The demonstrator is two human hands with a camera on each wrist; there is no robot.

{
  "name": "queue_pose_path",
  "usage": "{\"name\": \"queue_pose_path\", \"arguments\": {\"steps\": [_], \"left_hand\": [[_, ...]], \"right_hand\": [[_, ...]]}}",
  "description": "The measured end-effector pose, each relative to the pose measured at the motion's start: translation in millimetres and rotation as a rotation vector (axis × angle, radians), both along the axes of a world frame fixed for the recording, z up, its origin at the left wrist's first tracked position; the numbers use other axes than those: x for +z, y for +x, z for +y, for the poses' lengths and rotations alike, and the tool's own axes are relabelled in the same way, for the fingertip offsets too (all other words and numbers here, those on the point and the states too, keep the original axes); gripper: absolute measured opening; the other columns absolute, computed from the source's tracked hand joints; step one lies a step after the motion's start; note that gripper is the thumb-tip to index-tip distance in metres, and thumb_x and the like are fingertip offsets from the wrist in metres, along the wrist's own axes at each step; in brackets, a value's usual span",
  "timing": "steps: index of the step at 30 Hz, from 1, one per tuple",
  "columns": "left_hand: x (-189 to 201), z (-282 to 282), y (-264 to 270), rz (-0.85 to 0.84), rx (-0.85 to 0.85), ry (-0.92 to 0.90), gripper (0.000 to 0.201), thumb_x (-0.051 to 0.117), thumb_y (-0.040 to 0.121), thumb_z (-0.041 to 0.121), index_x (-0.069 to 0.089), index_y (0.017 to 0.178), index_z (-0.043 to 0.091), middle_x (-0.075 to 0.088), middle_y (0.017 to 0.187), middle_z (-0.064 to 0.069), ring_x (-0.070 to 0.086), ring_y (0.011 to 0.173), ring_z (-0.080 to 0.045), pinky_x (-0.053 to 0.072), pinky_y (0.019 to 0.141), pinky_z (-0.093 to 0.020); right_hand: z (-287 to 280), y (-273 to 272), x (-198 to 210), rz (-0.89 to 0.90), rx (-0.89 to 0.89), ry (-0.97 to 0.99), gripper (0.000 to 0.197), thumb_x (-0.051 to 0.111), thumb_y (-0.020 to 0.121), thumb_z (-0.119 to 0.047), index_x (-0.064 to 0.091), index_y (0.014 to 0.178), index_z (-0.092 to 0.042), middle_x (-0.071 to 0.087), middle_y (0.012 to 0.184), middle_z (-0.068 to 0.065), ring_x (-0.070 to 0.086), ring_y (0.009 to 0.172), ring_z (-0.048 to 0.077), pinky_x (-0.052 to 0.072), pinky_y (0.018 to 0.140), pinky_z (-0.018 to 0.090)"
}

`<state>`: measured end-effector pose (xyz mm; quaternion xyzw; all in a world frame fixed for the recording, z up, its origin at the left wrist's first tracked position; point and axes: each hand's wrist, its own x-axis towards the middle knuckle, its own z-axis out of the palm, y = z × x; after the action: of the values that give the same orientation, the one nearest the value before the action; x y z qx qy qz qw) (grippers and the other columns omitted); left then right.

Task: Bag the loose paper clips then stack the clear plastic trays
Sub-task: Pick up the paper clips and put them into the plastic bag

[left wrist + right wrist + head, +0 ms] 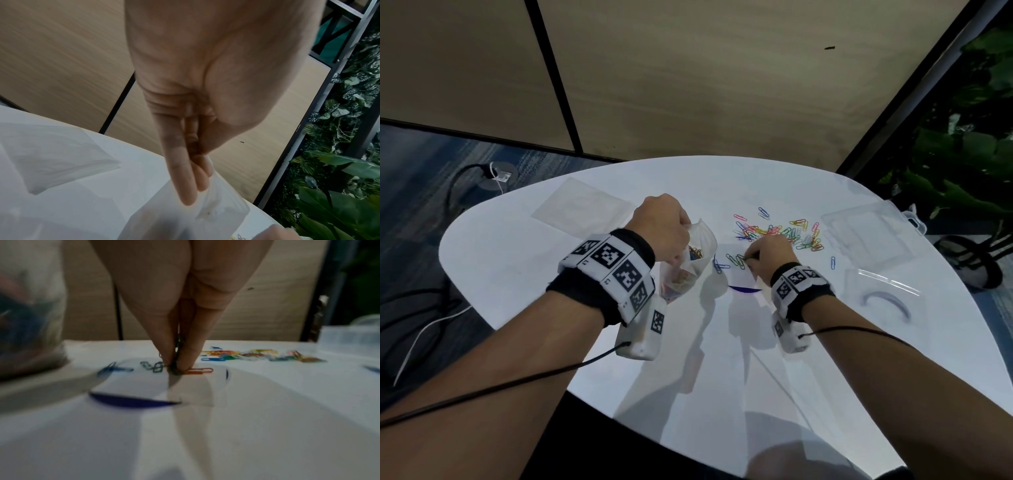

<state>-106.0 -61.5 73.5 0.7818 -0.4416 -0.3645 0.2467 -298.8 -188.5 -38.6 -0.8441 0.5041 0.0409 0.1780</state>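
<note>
My left hand (662,228) holds a clear plastic bag (688,263) upright by its rim, fingers (185,183) pinching the top edge; several paper clips lie inside it. My right hand (767,253) is down on the white table (551,274), thumb and fingers (164,344) pinching dark green paper clips (175,366) at the tabletop. An orange clip (200,370) lies just right of the fingertips. A scatter of coloured paper clips (780,233) lies beyond that hand. Clear plastic trays sit at the far left (582,209), far right (869,236) and near right (883,298).
The round table's edge runs close behind the trays. A blue crescent mark (744,290) shows on the table by my right wrist. Green plants (962,154) stand to the right, and cables (431,329) lie on the carpet at left.
</note>
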Motion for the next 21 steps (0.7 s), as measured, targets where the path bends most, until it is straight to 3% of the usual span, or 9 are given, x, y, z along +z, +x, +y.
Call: {"name": "queue_pose_path", "arguments": {"steps": [3,5,6,8,12,15,18,19,21], "left_hand": [[-0.7,-1.1,0.0,0.010,-0.005,-0.001,0.033,0.045,0.085,-0.012,0.073,0.103,-0.007,0.075,0.077,-0.022,0.077,0.070,-0.036,0.065,0.070,-0.047],[-2.8,-2.5,0.1,0.007,0.000,-0.003,0.033,0.046,0.086,-0.012,0.073,0.104,-0.006,0.076,0.079,-0.021,0.077,0.072,-0.034,0.065,0.071,-0.046],[-3.9,-3.5,0.0,0.004,0.001,-0.003,0.033,0.046,0.086,-0.012,0.074,0.103,-0.005,0.076,0.080,-0.021,0.077,0.073,-0.034,0.065,0.072,-0.046],[-5.5,-4.7,-1.1,0.001,0.000,-0.007,0.035,0.046,0.084,-0.014,0.075,0.101,-0.005,0.076,0.080,-0.021,0.077,0.075,-0.034,0.065,0.072,-0.046],[-8.1,-7.0,-3.0,-0.008,-0.011,-0.029,0.036,0.047,0.082,-0.013,0.077,0.098,-0.001,0.075,0.079,-0.018,0.074,0.082,-0.036,0.064,0.075,-0.047],[-10.3,-7.7,-5.0,-0.004,-0.017,-0.048,0.030,0.053,0.090,-0.005,0.075,0.108,0.005,0.075,0.092,-0.017,0.073,0.090,-0.036,0.063,0.082,-0.045],[-10.8,-6.6,-3.1,-0.007,-0.025,-0.051,0.026,0.057,0.091,-0.005,0.076,0.104,0.006,0.075,0.090,-0.018,0.074,0.087,-0.036,0.064,0.079,-0.045],[-9.6,-5.9,-1.5,-0.011,-0.022,-0.053,0.027,0.057,0.090,-0.006,0.077,0.103,0.005,0.075,0.088,-0.018,0.074,0.085,-0.036,0.064,0.078,-0.046],[-6.7,-4.5,3.8,-0.010,-0.011,-0.051,0.032,0.055,0.090,-0.008,0.075,0.111,0.005,0.076,0.091,-0.017,0.074,0.087,-0.035,0.063,0.080,-0.044]], "right_hand": [[-9.5,-16.9,13.1,-0.286,-0.305,0.171,0.011,0.077,0.079,-0.011,0.080,0.089,-0.009,0.076,0.089,0.006,0.070,0.082,0.017,0.056,0.085,0.024],[-10.6,-18.7,29.9,-0.709,-0.521,0.511,0.021,0.077,0.079,-0.005,0.074,0.098,0.003,0.073,0.100,0.020,0.071,0.083,0.022,0.059,0.081,0.026],[-9.1,-16.8,41.1,-0.914,-0.561,0.703,0.024,0.073,0.081,0.000,0.069,0.103,0.009,0.071,0.105,0.023,0.071,0.084,0.022,0.059,0.078,0.025],[-2.3,-7.7,65.9,-1.106,-0.506,0.944,0.024,0.064,0.087,0.003,0.064,0.109,0.012,0.070,0.104,0.019,0.072,0.087,0.019,0.058,0.076,0.020],[21.5,19.7,92.8,-1.034,-0.275,1.010,0.018,0.064,0.086,0.004,0.068,0.104,0.006,0.073,0.091,0.012,0.072,0.083,0.018,0.058,0.079,0.021],[38.5,37.8,90.6,-0.689,-0.076,0.646,0.012,0.070,0.083,-0.001,0.075,0.094,-0.002,0.076,0.083,0.010,0.074,0.077,0.019,0.059,0.085,0.032],[40.2,48.8,93.3,-0.350,0.134,0.329,0.029,0.054,0.088,-0.005,0.075,0.102,-0.019,0.077,0.084,0.001,0.073,0.083,0.010,0.056,0.086,0.029],[37.7,50.3,99.0,-0.355,0.155,0.371,0.033,0.050,0.090,-0.003,0.074,0.106,-0.020,0.077,0.089,0.002,0.073,0.085,0.011,0.056,0.086,0.028],[23.4,46.5,111.6,-0.576,0.052,0.564,0.033,0.043,0.094,0.004,0.071,0.109,-0.008,0.073,0.099,0.011,0.073,0.084,0.020,0.059,0.080,0.029]]}}
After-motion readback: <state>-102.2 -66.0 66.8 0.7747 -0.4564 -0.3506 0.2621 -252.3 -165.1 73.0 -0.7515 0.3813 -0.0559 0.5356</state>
